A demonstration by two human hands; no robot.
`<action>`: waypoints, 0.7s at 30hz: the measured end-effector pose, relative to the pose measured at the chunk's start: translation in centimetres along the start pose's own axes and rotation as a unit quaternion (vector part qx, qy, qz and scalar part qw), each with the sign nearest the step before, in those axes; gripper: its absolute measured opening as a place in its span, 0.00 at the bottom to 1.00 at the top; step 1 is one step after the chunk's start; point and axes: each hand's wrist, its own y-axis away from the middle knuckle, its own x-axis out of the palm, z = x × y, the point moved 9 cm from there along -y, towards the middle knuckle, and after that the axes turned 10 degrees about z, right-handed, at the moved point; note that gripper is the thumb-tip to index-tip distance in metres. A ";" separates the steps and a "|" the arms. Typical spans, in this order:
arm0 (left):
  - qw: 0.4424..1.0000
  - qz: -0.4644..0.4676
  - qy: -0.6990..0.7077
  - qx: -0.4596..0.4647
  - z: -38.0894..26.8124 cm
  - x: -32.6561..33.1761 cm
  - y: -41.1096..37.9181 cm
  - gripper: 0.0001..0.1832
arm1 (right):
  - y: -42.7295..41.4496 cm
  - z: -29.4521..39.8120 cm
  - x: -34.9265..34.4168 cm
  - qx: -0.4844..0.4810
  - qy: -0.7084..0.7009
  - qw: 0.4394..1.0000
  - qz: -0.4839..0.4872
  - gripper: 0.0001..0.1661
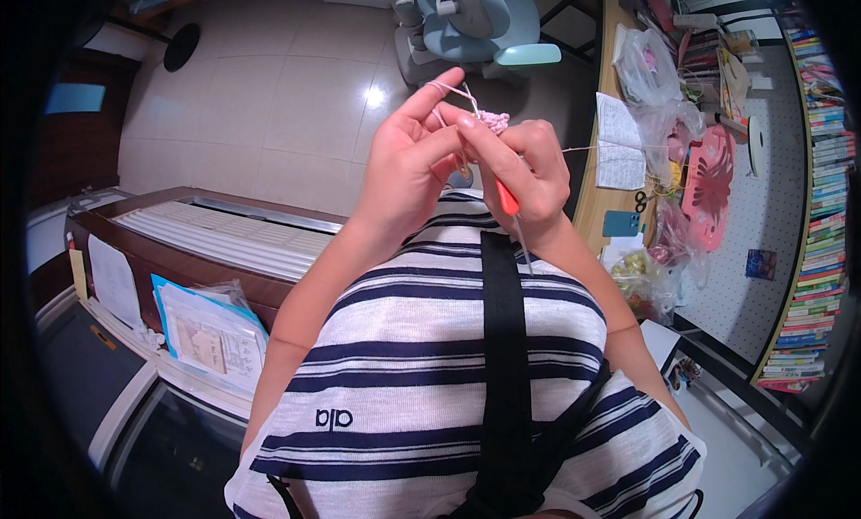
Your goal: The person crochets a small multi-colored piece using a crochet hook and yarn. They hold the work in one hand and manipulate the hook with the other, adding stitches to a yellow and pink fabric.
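Note:
My right hand (pixel 531 166) holds a crochet hook with a red-orange grip (pixel 507 197); its thin metal shaft points down toward my striped shirt, and the hooked end shows near my left fingers. A small piece of pink crochet work (pixel 494 121) is pinched between the fingertips of both hands. On my left hand (pixel 414 146) the index finger is raised, with pink yarn (pixel 440 85) looped around it and running to the hook. A thin strand stretches from behind my right hand toward the desk. Something yellowish hangs below the fingertips, partly hidden.
A wooden desk (pixel 588 210) at right bears an open notebook (pixel 619 142), plastic bags, black scissors (pixel 640 201), a blue phone (pixel 621 224) and a pink perforated item (pixel 709 186). A pale blue chair (pixel 464 35) stands ahead. Papers in a blue folder (pixel 208 331) lean at lower left.

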 end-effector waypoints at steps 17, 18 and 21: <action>0.995 0.065 -0.015 -0.069 -1.0 1.9 0.5 0.40 | -0.1 -2.5 -2.1 0.138 -0.313 0.939 -0.025 0.09; 0.995 0.065 -0.015 -0.070 -1.1 1.9 0.5 0.39 | -0.2 -2.6 -2.2 0.147 -0.332 0.931 -0.033 0.09; 0.995 0.068 -0.023 -0.073 -1.2 1.9 0.6 0.38 | -0.1 -2.9 -2.1 0.153 -0.379 0.912 -0.042 0.11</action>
